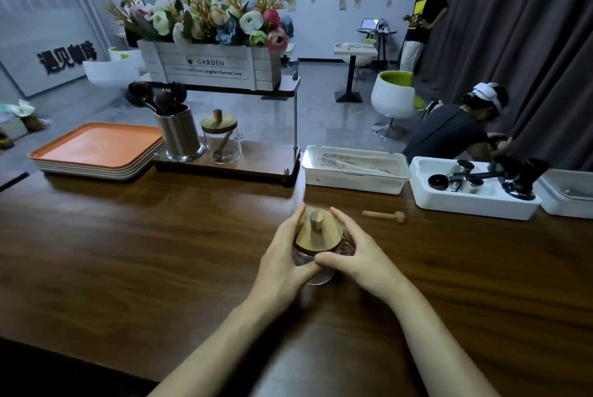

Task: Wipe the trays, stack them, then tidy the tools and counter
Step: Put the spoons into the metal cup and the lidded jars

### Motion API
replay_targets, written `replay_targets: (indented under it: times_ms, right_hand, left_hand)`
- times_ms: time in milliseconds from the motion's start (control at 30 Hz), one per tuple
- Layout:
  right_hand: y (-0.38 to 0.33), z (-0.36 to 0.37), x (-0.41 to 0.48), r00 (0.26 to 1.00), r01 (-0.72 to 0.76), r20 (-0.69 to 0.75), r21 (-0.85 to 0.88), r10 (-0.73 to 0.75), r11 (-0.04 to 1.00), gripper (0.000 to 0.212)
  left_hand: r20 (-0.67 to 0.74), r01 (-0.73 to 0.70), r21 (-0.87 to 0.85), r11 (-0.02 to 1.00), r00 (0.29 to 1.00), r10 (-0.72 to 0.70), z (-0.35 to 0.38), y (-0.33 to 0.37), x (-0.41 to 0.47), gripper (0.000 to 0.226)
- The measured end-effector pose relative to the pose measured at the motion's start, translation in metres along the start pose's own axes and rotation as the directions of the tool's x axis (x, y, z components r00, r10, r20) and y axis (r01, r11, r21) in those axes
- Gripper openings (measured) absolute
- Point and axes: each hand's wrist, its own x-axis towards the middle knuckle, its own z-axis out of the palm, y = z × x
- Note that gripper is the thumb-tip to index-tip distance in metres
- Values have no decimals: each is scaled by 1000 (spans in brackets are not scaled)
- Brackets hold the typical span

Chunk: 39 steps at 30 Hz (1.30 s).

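Head view: glass jar (316, 238), wooden lid on, stands mid-counter (160, 236). Left hand (282, 258) and right hand (359, 252) cup it from either side, fingers curled round the glass, thumbs touching on its near face. Wooden spoon (385, 215) lies flat to the right of the jar, apart from it. Stacked orange trays (96, 148) far left. Steel utensil pot (179, 136) and second lidded jar (221, 143) side by side on the far rack. White bin (449, 204) of coffee tools far right.
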Motion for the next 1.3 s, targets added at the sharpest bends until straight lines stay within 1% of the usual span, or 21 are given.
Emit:
replay_targets:
  times_ms: [67, 100, 167, 200, 300, 400, 433, 533, 600, 700, 833, 1000, 1100, 1167, 1300]
  right_hand:
    - [-2, 1, -1, 1000, -19, -12, -15, 19, 1000, 105]
    - [-4, 2, -2, 1000, -20, -16, -29, 19, 999, 106]
    - [-6, 3, -3, 1000, 4, -20, -43, -5, 999, 100]
    - [-6, 5, -3, 999, 20, -35, -35, -21, 999, 92]
    - [-8, 13, 2, 990, 65, -124, 13, -63, 998, 61]
    - [-11, 20, 8, 976, 98, -191, -20, -100, 995, 36]
    - [-13, 21, 8, 970, 116, -211, -34, -121, 993, 33]
    - [-15, 23, 8, 944, 186, -265, -70, -198, 980, 37]
    - [-15, 26, 9, 928, 229, -284, -74, -241, 971, 33]
    - [-14, 28, 11, 916, 242, -309, -85, -257, 966, 30]
    - [-12, 29, 13, 901, 232, -348, -118, -259, 966, 20]
    - [-13, 31, 14, 886, 244, -369, -147, -282, 959, 12]
    - [-8, 32, 17, 887, 256, -342, -198, -311, 946, 7]
    - [-4, 31, 19, 889, 244, -336, -225, -310, 943, 12]
    - [-8, 31, 17, 877, 269, -350, -213, -330, 939, 4]
  left_hand:
    - [1, 2, 0, 1000, 1000, -2, 0, -1, 0, 96]
    - [1, 10, -9, 1000, 1000, -10, 0, -2, 0, 95]
    - [-2, 21, -18, 1000, 1000, -21, 0, -3, -1, 95]
    - [-4, 21, -13, 1000, 1000, -22, 0, -2, -1, 96]
    - [2, 2, 22, 1000, 1000, -2, -1, 1, 0, 95]
    - [9, -18, 63, 998, 1000, 18, -2, 0, 2, 88]
    - [9, -26, 70, 997, 1000, 25, -2, -1, 3, 85]
    - [4, -27, 75, 997, 1000, 26, -3, -2, 5, 80]
    - [-3, -16, 71, 997, 1000, 16, -3, -3, 5, 78]
    - [-11, -16, 78, 997, 1000, 17, -3, -3, 4, 77]
    - [-15, -20, 88, 996, 1000, 22, -3, -2, 3, 78]
    - [-16, 24, 110, 994, 1000, -23, -2, -2, 3, 99]
    - [-27, 43, 68, 997, 999, -41, -2, 0, 1, 105]
    - [-34, 38, 66, 997, 999, -36, -1, 1, 1, 108]
    - [-29, 39, 74, 996, 999, -37, -2, 3, 2, 114]
